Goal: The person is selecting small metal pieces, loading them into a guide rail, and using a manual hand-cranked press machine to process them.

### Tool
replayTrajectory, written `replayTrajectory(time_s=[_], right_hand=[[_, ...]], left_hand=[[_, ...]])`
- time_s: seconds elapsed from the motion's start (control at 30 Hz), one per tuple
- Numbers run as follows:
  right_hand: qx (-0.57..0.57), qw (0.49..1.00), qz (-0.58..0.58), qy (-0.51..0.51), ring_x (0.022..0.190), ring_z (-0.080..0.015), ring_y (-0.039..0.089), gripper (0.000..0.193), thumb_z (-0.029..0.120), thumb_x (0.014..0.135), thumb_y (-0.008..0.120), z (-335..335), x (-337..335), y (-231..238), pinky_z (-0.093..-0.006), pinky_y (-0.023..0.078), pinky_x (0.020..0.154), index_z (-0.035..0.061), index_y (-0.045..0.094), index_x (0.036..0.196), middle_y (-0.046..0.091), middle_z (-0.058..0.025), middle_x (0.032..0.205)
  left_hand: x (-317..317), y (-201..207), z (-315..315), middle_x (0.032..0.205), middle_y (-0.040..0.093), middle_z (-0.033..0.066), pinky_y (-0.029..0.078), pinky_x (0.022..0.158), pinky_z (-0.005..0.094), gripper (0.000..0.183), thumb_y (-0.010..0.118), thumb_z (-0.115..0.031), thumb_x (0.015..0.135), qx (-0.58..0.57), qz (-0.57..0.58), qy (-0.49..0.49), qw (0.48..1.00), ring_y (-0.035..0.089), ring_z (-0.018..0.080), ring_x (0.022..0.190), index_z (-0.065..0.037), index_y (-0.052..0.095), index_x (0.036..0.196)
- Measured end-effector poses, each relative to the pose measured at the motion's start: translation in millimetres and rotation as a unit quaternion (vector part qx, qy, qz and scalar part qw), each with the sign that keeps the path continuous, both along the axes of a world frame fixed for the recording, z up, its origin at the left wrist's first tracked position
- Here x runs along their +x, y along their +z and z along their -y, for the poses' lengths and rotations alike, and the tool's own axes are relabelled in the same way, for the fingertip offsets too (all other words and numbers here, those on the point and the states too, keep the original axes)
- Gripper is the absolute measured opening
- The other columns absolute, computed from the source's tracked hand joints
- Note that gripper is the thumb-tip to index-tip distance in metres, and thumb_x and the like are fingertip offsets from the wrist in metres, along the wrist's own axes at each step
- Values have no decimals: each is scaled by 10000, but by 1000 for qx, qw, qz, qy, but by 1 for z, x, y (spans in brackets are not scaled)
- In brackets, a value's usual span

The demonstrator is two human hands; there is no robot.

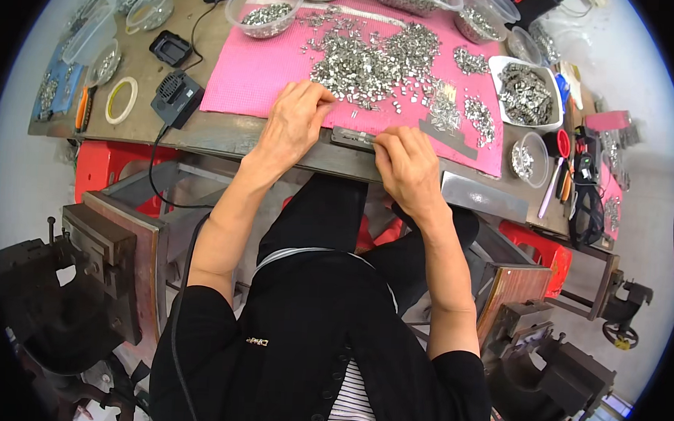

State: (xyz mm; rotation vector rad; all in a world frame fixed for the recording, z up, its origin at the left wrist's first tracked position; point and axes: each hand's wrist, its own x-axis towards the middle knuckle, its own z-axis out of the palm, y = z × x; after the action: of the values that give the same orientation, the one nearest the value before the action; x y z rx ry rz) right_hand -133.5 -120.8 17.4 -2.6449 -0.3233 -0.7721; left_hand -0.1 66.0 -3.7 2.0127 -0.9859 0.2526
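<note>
A pile of small silvery metal pieces [373, 61] is spread over a pink mat [241, 78]. At the mat's front edge lies a short dark metal bar [351, 139]. My right hand [412, 167] is closed around the bar's right end, its fingertips curled over it. My left hand [294, 122] is beyond the bar's left end, at the near side of the pile. Its thumb and fingers are pinched together, and whatever they hold is too small to make out. A few loose pieces [354, 114] lie between the two hands.
A white tray of metal parts [526, 96] and a clear bowl of pieces [264, 13] flank the pile. Near my right forearm, a flat metal plate [484, 196] lies along the table edge. A black charger [176, 98] and its cable sit left; vises [101, 268] stand below.
</note>
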Motion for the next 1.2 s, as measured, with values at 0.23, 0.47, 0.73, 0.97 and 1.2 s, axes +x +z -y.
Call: replayTrajectory(time_s=[0.23,0.47,0.73,0.97,1.2], right_hand=[[83,993,-68,-43,864,-327,634,116,47,879,709,14,20,8,-408,501,761,32,710,994,646,-123,869],[35,996,-68,-55,842,-309,634,102,97,851,736,21,57,-9,-423,490,787,35,700,924,641,-113,831],[47,995,-78,-47,706,-292,625,60,59,830,704,35,41,4,-416,476,686,16,671,855,645,-113,761],[79,990,-103,-54,727,-292,663,71,51,823,739,34,39,-5,-394,515,651,10,702,867,649,-134,780],[52,995,-83,-35,734,-313,644,86,73,829,757,36,38,-3,-416,506,657,22,712,882,635,-134,790]], left_hand=[[3,-6,-2,893,635,115,484,786,418,112,712,-13,845,20,29,-13,999,597,312,869,2,673,949],[-2,-9,1,891,635,60,435,836,392,112,732,-79,864,14,53,43,998,590,261,879,-62,725,974],[-5,-4,-6,898,603,40,393,861,411,111,753,-93,829,47,94,70,992,573,262,896,-98,711,931],[-15,8,0,894,632,70,435,815,384,75,683,-59,894,20,-9,-23,1000,596,254,842,-47,652,961],[-43,8,19,899,639,105,488,788,362,89,675,-22,902,-62,-91,-71,991,604,261,852,-12,640,984]])
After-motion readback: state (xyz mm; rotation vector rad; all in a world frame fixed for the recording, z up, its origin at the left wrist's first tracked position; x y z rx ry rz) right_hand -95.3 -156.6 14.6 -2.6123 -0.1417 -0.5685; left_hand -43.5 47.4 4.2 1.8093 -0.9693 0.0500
